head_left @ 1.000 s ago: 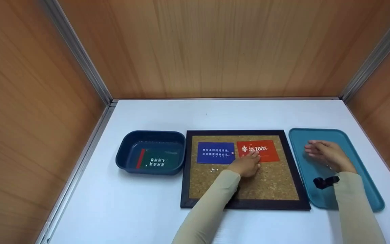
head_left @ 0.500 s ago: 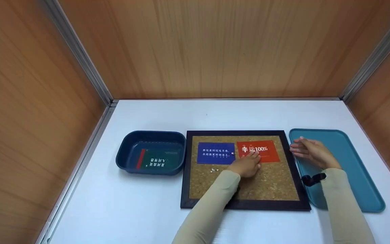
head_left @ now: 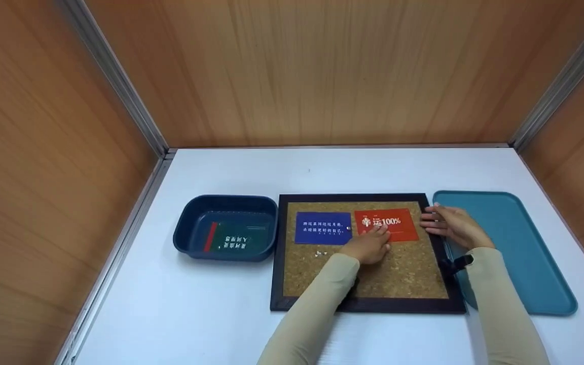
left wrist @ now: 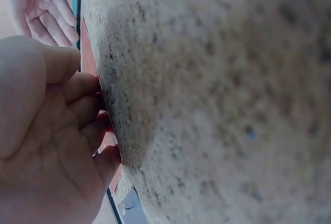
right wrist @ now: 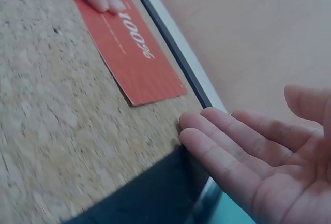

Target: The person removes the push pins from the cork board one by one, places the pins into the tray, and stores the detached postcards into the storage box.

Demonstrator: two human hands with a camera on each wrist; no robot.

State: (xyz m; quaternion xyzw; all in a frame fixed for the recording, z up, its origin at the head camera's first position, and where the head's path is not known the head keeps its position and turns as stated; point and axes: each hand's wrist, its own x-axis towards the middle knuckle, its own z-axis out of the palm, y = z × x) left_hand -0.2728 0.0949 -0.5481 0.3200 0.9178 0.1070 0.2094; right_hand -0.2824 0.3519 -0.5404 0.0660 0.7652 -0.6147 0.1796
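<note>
My left hand (head_left: 367, 247) rests its fingertips on the lower left part of a red card (head_left: 407, 229) with white lettering. The card lies on a dark-framed cork board (head_left: 398, 279); in the right wrist view its right end (right wrist: 150, 81) shows uncovered. At the board's upper right corner is my right hand (head_left: 454, 225), fingers extended and together, tips at the dark frame (right wrist: 150, 193). Nothing is in that palm (right wrist: 289, 182). Left of the red card lies a blue card (head_left: 322, 228), with a small shiny pin (head_left: 349, 228) at its right edge.
Several small white pins (head_left: 321, 253) lie on the cork under the blue card. A dark blue basin (head_left: 226, 200) left of the board holds a green card (head_left: 241, 235) with a red stripe. Against the board's right side lies a teal tray (head_left: 525, 263).
My right hand has moved left from over the teal tray to the right edge of the cork board. My left hand has stayed in place on the red card.
</note>
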